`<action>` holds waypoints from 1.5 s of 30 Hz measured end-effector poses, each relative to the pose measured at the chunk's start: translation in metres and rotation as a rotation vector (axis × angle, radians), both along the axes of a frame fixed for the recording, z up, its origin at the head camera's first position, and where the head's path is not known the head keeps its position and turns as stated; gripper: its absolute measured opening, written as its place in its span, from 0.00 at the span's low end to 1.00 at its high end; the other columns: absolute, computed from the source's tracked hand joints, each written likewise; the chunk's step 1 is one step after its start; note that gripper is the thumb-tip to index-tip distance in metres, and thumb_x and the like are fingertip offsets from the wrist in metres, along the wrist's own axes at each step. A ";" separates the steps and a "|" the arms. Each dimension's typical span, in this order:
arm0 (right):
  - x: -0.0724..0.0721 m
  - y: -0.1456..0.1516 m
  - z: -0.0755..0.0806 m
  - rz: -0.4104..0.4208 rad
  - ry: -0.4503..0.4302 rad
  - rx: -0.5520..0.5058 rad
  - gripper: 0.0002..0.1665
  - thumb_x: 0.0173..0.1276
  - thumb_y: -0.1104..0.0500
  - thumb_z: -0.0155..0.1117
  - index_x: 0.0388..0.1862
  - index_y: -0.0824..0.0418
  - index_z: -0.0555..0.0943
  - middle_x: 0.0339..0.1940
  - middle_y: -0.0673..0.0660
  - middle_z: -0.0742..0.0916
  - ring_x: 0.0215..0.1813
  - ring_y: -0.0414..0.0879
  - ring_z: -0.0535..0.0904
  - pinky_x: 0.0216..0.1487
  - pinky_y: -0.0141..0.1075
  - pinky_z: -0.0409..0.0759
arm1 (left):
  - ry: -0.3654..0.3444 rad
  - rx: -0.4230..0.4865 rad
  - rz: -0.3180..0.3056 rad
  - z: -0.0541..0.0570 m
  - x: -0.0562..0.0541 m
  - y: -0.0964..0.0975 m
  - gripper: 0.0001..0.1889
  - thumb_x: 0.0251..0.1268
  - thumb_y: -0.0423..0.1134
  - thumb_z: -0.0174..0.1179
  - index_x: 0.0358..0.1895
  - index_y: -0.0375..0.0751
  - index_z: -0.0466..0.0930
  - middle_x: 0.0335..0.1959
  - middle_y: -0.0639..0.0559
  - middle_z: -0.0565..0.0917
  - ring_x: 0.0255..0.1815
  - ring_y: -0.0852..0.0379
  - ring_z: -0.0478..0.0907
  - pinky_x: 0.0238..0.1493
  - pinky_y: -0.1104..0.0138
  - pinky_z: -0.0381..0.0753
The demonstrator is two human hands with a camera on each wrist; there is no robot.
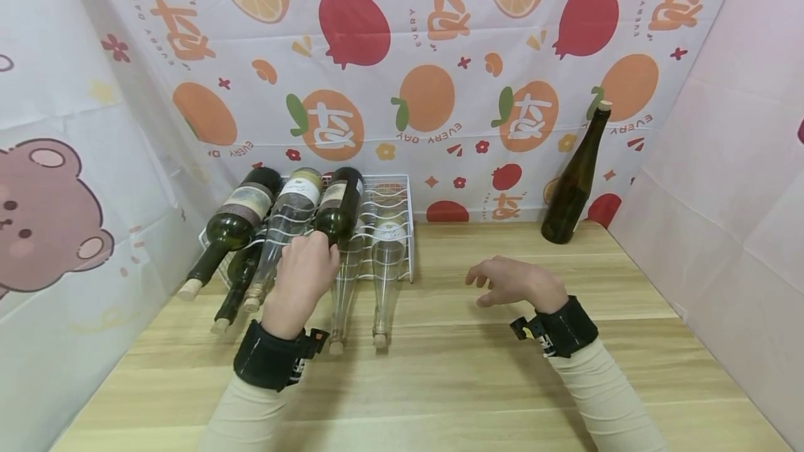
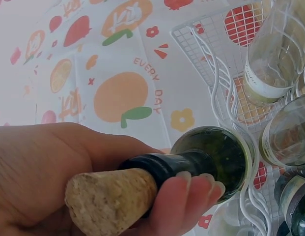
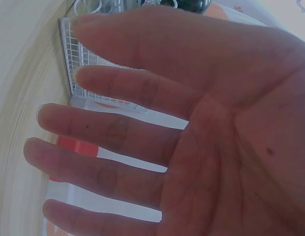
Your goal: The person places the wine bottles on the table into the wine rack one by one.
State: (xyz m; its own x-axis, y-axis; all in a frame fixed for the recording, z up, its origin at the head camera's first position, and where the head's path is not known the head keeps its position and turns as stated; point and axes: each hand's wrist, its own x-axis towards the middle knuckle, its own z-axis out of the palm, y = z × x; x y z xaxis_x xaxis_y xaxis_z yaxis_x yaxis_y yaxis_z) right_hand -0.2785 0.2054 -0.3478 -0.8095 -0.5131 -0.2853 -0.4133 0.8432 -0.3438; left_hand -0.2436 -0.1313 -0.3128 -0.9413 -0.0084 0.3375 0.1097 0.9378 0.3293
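My left hand (image 1: 303, 276) grips the neck of a dark green wine bottle (image 1: 340, 206), which lies on the upper tier of a white wire rack (image 1: 411, 257). In the left wrist view its cork (image 2: 110, 202) points toward the camera, with thumb and fingers curled round the neck below. My right hand (image 1: 507, 280) hovers over the table to the right of the rack, holding nothing. Its fingers (image 3: 108, 130) look spread and nearly straight in the right wrist view.
More corked bottles lie in the rack: a labelled dark bottle (image 1: 241, 211) at the left, a clear one (image 1: 292, 211) beside it, others below, including a clear bottle (image 1: 387, 264). A tall green bottle (image 1: 571, 190) stands at the back right of the wooden table (image 1: 440, 382), near the printed curtain (image 1: 465, 124).
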 end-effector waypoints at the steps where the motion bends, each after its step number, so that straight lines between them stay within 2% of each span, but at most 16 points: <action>1: 0.000 0.000 0.000 -0.001 -0.001 0.000 0.23 0.68 0.60 0.72 0.62 0.60 0.83 0.58 0.64 0.87 0.58 0.60 0.84 0.58 0.51 0.83 | -0.002 0.002 0.002 0.000 0.000 0.000 0.15 0.73 0.35 0.55 0.29 0.28 0.80 0.30 0.26 0.84 0.29 0.26 0.82 0.29 0.42 0.80; 12: 0.000 0.000 0.003 0.001 -0.002 -0.005 0.23 0.68 0.59 0.73 0.62 0.59 0.83 0.55 0.60 0.88 0.58 0.58 0.84 0.58 0.50 0.83 | 0.029 0.003 -0.004 0.001 0.003 -0.001 0.15 0.73 0.35 0.55 0.27 0.30 0.79 0.27 0.29 0.82 0.25 0.29 0.80 0.22 0.48 0.76; 17: 0.000 0.000 0.003 -0.008 -0.007 -0.014 0.23 0.68 0.59 0.73 0.61 0.58 0.83 0.56 0.61 0.88 0.58 0.59 0.84 0.57 0.50 0.84 | 0.016 0.005 -0.004 0.001 0.003 -0.001 0.17 0.72 0.32 0.49 0.20 0.35 0.72 0.22 0.34 0.78 0.20 0.36 0.77 0.19 0.54 0.71; 20: 0.000 -0.001 0.002 -0.007 -0.001 -0.008 0.23 0.68 0.59 0.73 0.61 0.58 0.83 0.56 0.60 0.88 0.58 0.58 0.84 0.57 0.50 0.83 | 0.017 -0.001 -0.002 0.000 0.003 -0.001 0.17 0.72 0.31 0.48 0.20 0.35 0.72 0.22 0.33 0.79 0.21 0.36 0.77 0.20 0.52 0.72; 24: 0.001 -0.001 0.002 0.001 0.011 0.004 0.23 0.68 0.59 0.73 0.61 0.58 0.83 0.55 0.60 0.88 0.58 0.57 0.84 0.58 0.50 0.83 | 0.036 -0.018 0.001 -0.001 0.003 -0.002 0.16 0.73 0.34 0.53 0.27 0.28 0.80 0.28 0.27 0.83 0.27 0.27 0.81 0.28 0.42 0.79; 26: 0.002 -0.001 0.002 0.008 0.019 0.009 0.23 0.67 0.59 0.74 0.61 0.58 0.83 0.55 0.60 0.88 0.58 0.57 0.84 0.58 0.50 0.83 | 0.048 -0.021 0.002 -0.001 0.002 -0.001 0.16 0.73 0.35 0.54 0.29 0.26 0.81 0.29 0.26 0.84 0.29 0.26 0.82 0.32 0.40 0.80; 31: 0.002 -0.001 0.001 0.010 0.016 0.000 0.23 0.68 0.59 0.73 0.61 0.58 0.83 0.56 0.61 0.88 0.58 0.59 0.84 0.58 0.50 0.83 | 0.079 -0.017 0.000 -0.001 0.000 -0.002 0.14 0.72 0.35 0.58 0.28 0.29 0.82 0.24 0.31 0.84 0.24 0.31 0.80 0.28 0.43 0.80; 34: 0.002 -0.001 0.002 0.013 0.018 0.002 0.23 0.68 0.59 0.73 0.61 0.58 0.83 0.57 0.63 0.88 0.58 0.59 0.84 0.57 0.49 0.83 | 0.091 -0.017 -0.001 -0.001 0.000 -0.001 0.11 0.71 0.35 0.60 0.38 0.28 0.87 0.30 0.30 0.87 0.24 0.32 0.81 0.28 0.45 0.80; 37: 0.002 -0.001 0.002 0.018 0.022 0.006 0.23 0.68 0.59 0.73 0.61 0.59 0.83 0.57 0.63 0.87 0.58 0.59 0.84 0.57 0.48 0.83 | 0.098 -0.022 0.002 -0.001 0.001 0.000 0.14 0.70 0.35 0.62 0.49 0.28 0.88 0.39 0.28 0.89 0.28 0.31 0.83 0.30 0.44 0.82; 39: 0.002 -0.001 0.001 0.014 0.017 0.006 0.23 0.68 0.59 0.73 0.61 0.58 0.83 0.57 0.63 0.87 0.58 0.59 0.84 0.58 0.49 0.83 | 0.097 -0.021 0.010 0.000 0.001 0.000 0.15 0.70 0.36 0.62 0.52 0.28 0.87 0.43 0.28 0.89 0.31 0.31 0.84 0.31 0.44 0.83; 42: 0.002 -0.001 0.000 0.004 0.007 0.003 0.22 0.68 0.59 0.73 0.61 0.58 0.83 0.58 0.63 0.87 0.59 0.59 0.84 0.58 0.50 0.83 | 0.098 -0.021 0.018 0.000 0.002 0.000 0.13 0.69 0.36 0.63 0.48 0.29 0.88 0.38 0.29 0.89 0.29 0.31 0.83 0.30 0.44 0.82; 45: 0.003 -0.001 0.000 0.007 0.010 0.004 0.22 0.68 0.59 0.73 0.61 0.58 0.83 0.58 0.63 0.87 0.58 0.59 0.84 0.58 0.50 0.83 | 0.094 -0.026 0.023 0.000 0.002 0.000 0.13 0.71 0.38 0.62 0.33 0.30 0.86 0.27 0.31 0.86 0.23 0.33 0.81 0.25 0.45 0.79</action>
State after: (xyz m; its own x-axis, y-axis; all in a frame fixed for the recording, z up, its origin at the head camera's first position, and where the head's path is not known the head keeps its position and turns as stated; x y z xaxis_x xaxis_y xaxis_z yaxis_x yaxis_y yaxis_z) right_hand -0.2758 0.2043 -0.3477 -0.8086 -0.5176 -0.2795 -0.4224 0.8416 -0.3364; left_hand -0.2417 -0.1314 -0.3128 -0.9052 -0.0194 0.4245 0.1175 0.9486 0.2939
